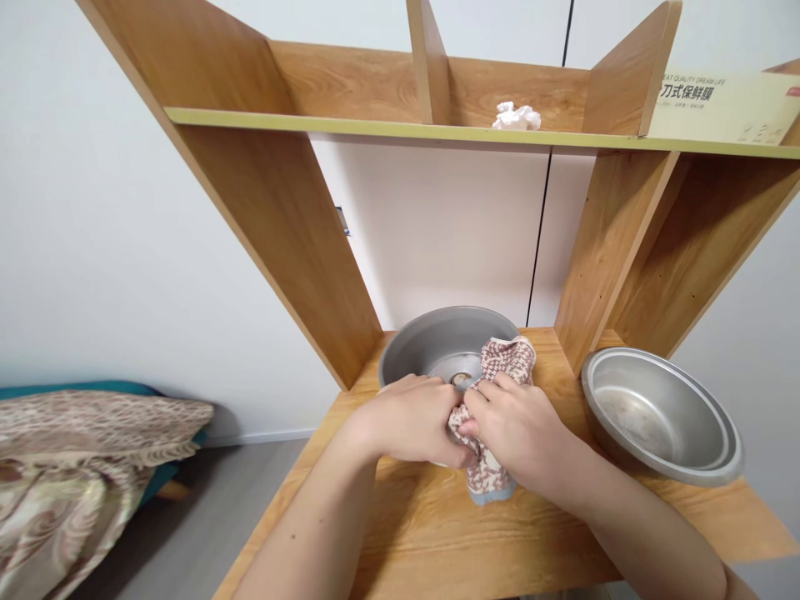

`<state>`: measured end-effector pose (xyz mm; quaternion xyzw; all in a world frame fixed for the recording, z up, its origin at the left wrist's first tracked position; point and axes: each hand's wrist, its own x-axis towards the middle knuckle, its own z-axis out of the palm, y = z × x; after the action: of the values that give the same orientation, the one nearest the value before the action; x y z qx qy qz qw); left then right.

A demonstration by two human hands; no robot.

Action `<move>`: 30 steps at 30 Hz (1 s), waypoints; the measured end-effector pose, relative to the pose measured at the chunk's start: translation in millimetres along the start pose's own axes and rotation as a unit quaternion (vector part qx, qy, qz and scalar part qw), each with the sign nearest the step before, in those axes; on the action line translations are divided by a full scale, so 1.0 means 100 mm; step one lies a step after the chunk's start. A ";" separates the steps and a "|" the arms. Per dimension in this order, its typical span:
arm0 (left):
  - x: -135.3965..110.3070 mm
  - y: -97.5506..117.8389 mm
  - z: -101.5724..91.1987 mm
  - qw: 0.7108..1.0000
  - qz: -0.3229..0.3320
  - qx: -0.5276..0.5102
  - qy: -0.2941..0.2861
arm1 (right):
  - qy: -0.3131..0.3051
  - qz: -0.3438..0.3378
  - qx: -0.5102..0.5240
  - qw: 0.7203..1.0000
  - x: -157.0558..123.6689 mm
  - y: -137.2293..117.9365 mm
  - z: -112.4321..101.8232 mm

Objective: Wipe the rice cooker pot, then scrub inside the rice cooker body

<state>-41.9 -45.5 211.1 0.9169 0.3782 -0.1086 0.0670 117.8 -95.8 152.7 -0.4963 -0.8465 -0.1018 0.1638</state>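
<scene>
A patterned brown-and-white cloth with a pale blue edge hangs bunched over the near right side of a round grey bowl. My left hand is closed at the cloth's left side, with cloth showing by its thumb and index finger. Curled over the cloth's middle, my right hand grips it from the right. The two hands nearly touch, and they hide the bowl's front rim. A small round fitting shows on the bowl's bottom.
A second metal bowl stands to the right on the wooden desk. Overhead, a shelf carries crumpled white tissue and a cling film box. Upright boards flank the bowls. Patterned fabric drapes at the lower left.
</scene>
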 end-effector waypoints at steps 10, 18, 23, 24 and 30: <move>-0.01 0.01 -0.01 1.000 -0.007 0.015 -0.008 | -0.014 0.003 0.008 1.000 0.01 0.01 -0.07; -0.02 0.00 -0.01 1.000 -0.004 0.019 -0.011 | -0.041 0.010 0.025 0.999 0.00 0.06 -0.17; 0.00 -0.01 -0.01 1.000 -0.004 0.019 -0.009 | -0.070 0.021 0.032 0.997 0.00 0.09 -0.26; 0.00 -0.01 -0.01 1.000 -0.004 0.019 -0.009 | -0.073 0.020 0.034 0.997 -0.01 0.09 -0.28; 0.00 0.00 -0.01 1.000 -0.005 0.018 -0.009 | -0.065 -0.004 0.029 0.997 0.00 0.10 -0.28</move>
<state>-41.9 -45.5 212.3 0.9150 0.3803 -0.1236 0.0529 131.8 -100.3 178.5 -0.4935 -0.8598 -0.0458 0.1226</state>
